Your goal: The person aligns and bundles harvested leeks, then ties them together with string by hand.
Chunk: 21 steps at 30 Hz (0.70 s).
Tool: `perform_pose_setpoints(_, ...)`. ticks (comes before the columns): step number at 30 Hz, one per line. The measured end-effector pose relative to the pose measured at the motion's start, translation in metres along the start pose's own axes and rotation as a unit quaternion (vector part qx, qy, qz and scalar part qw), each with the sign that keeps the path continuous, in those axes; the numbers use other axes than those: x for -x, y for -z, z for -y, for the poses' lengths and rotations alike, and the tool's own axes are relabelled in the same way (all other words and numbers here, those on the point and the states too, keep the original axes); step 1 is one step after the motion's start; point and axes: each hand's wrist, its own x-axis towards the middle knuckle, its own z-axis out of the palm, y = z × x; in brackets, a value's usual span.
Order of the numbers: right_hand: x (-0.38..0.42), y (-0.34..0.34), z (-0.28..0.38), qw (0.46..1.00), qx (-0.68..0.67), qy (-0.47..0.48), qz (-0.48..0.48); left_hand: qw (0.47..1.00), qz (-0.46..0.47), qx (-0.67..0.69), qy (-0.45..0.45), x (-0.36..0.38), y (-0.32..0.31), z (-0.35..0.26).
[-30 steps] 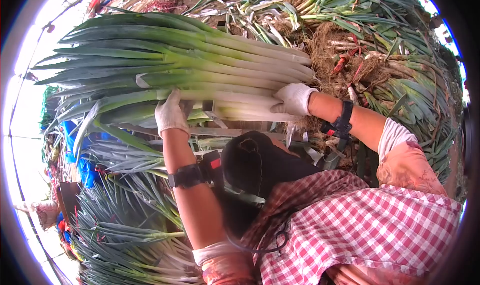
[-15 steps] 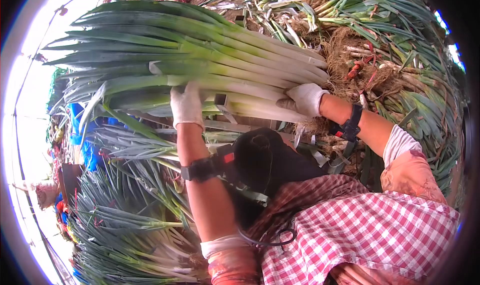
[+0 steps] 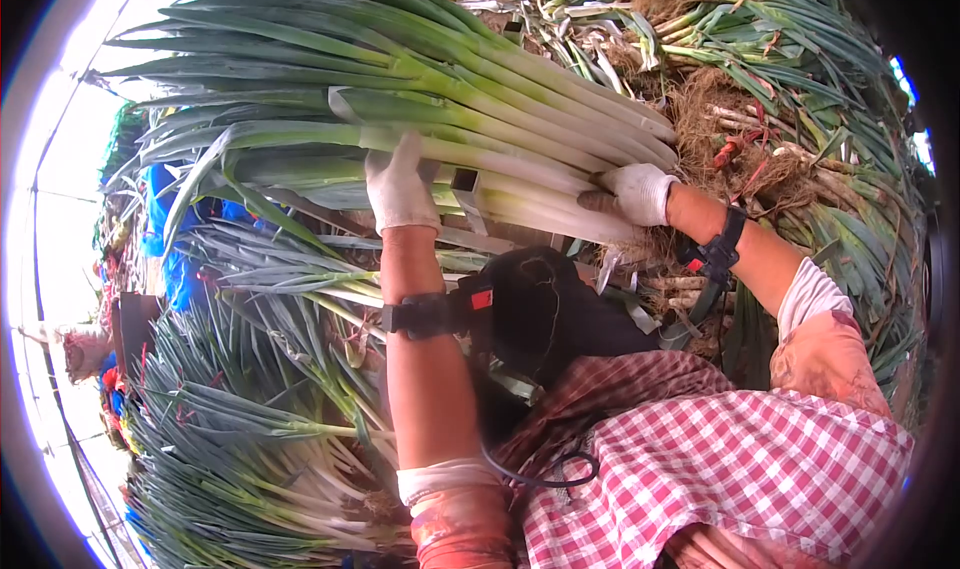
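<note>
Holding a broad bundle of leeks (image 3: 450, 99) across the upper left and centre, shifted slightly rightward in the frame with little change of hold, thus still supported at two points, near rooted leeks (image 3: 850, 199) at right and above piled leeks (image 3: 260, 449) at lower left. Keeping left hand (image 3: 402, 184) at the leafy lower edge and right hand (image 3: 635, 194) on pale stalks, well apart, with finger closure impossible to tell; leaving scant room beside the metal post (image 3: 472, 204) at centre.
</note>
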Motion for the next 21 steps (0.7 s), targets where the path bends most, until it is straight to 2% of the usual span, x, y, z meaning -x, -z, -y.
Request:
perform_pose_setpoints(5, -0.005, -0.007, -0.002, 1.0, 0.001, -0.006, -0.013, 0.999, 0.013, 0.014, 0.038, -0.009, 0.01, 0.004)
perform_pose_setpoints(8, -0.007, -0.006, 0.0, 1.0, -0.016, -0.011, -0.023, 0.998, -0.007, -0.032, 0.047, -0.008, 0.006, -0.001)
perform_pose_setpoints(10, -0.007, -0.004, 0.002, 1.0, 0.007, -0.011, -0.006, 0.98, -0.033, -0.194, 0.023, -0.001, -0.007, -0.009)
perform_pose_setpoints(14, -0.007, -0.001, 0.005, 1.0, 0.013, -0.017, 0.006, 0.963, -0.005, -0.267, 0.044, -0.004, -0.003, -0.012)
perform_pose_setpoints(15, -0.008, -0.002, 0.004, 1.0, 0.013, -0.018, 0.004, 0.888, -0.028, -0.459, -0.019, -0.003, -0.004, -0.011)
perform_pose_setpoints(16, -0.008, -0.003, 0.004, 1.0, 0.012, -0.018, 0.002, 0.771, -0.049, -0.63, -0.08, -0.002, -0.005, -0.01)
perform_pose_setpoints(18, -0.009, -0.002, 0.002, 1.0, 0.01, -0.017, 0.008, 0.75, -0.023, -0.657, -0.072, 0.002, -0.005, -0.018)
perform_pose_setpoints(20, -0.009, -0.002, 0.001, 1.0, 0.012, -0.015, 0.017, 0.666, 0.004, -0.746, -0.032, 0.012, -0.011, -0.029)
perform_pose_setpoints(21, -0.01, -0.002, 0.001, 1.0, 0.017, -0.017, 0.02, 0.642, 0.004, -0.766, -0.035, 0.014, -0.01, -0.029)
